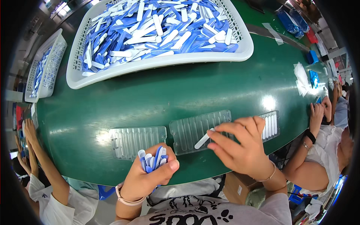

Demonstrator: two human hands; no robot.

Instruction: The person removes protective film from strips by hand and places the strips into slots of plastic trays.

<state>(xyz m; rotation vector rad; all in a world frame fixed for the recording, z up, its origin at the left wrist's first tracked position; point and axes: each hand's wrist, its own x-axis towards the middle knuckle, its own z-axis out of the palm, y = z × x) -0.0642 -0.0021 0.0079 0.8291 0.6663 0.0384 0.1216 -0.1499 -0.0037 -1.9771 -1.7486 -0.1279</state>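
My left hand (152, 174) is closed round a bunch of small flat strips (153, 160) with rounded ends, blue and white, like small nail files. Between the thumb and fingers of my right hand (243, 146) is one white strip (202, 140), slanting over the slots of the middle clear plastic tray (182, 132). Whether it touches the tray I cannot tell. Another clear slotted tray (125, 142) lies beyond my left hand, with no strips visible in it. Partly behind my right hand, a third tray (277, 129) holds several white strips side by side.
A large white basket (157, 64) heaped with blue and white strips stands at the far side of the green table (150, 101). A second basket (48, 84) is at the left. Co-workers' hands (317, 110) (30, 129) are at both sides. White sheets (301, 79) and blue packs lie at the right.
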